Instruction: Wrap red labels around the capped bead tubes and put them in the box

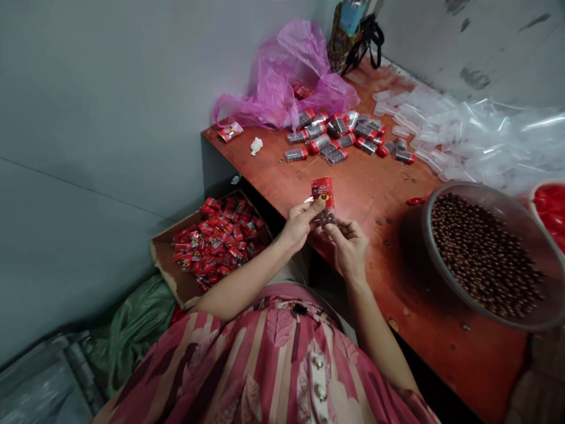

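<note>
Above the table's near edge, a small red printed packet (pixel 324 189) is held between both hands. Its lower part is clear and shows dark brown balls inside. My left hand (pixel 300 225) is closed on its left side, with the thumb across the front. The fingers of my right hand (pixel 352 247) pinch the bottom end. Beyond the hands lie several clear tubes of brown balls with red caps (pixel 320 143). To the left, an open cardboard box (pixel 166 266) contains a heap of similar red packets (pixel 220 238).
On the reddish table (pixel 282 174), a large grey basin (pixel 427 229) holds brown balls (pixel 481 253). Empty clear tubes (pixel 477 138) are piled behind it. A pink plastic bag (pixel 282 70) lies against the wall, and a tub of red caps (pixel 551 206) stands far right.
</note>
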`<move>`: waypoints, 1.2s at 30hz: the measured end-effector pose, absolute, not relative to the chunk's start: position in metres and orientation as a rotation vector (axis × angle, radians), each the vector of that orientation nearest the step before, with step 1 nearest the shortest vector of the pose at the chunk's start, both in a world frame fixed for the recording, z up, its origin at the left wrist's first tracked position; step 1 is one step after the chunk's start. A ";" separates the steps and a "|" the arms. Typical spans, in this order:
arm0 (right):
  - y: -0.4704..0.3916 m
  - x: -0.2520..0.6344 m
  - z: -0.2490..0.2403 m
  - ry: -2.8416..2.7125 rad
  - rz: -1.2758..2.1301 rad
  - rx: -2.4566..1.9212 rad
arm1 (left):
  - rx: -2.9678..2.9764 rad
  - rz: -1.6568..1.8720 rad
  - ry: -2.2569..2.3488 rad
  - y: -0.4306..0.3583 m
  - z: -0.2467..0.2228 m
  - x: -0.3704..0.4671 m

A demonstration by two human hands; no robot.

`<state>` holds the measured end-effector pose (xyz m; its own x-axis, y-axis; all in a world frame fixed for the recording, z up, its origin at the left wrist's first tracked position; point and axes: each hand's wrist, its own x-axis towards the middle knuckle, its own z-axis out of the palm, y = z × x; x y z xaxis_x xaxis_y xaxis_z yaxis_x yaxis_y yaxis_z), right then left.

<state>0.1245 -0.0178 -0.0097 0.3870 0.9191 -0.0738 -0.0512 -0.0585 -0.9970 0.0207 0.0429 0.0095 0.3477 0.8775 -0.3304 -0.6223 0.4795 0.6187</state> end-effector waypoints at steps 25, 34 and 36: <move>-0.009 0.097 -0.002 -0.617 1.097 -1.230 | 0.480 1.034 0.859 0.034 0.014 0.018; -0.008 0.106 -0.008 -0.546 1.179 -1.129 | 0.520 0.954 0.802 0.032 0.008 0.016; -0.003 0.111 -0.007 -0.511 1.238 -1.095 | 0.513 0.947 0.756 0.029 0.003 0.017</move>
<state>0.1110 -0.0028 -0.0072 0.3056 0.9231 -0.2333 -0.4904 -0.0575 -0.8696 0.0172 0.0288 0.0029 0.3658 0.8638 -0.3464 -0.5291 0.4993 0.6862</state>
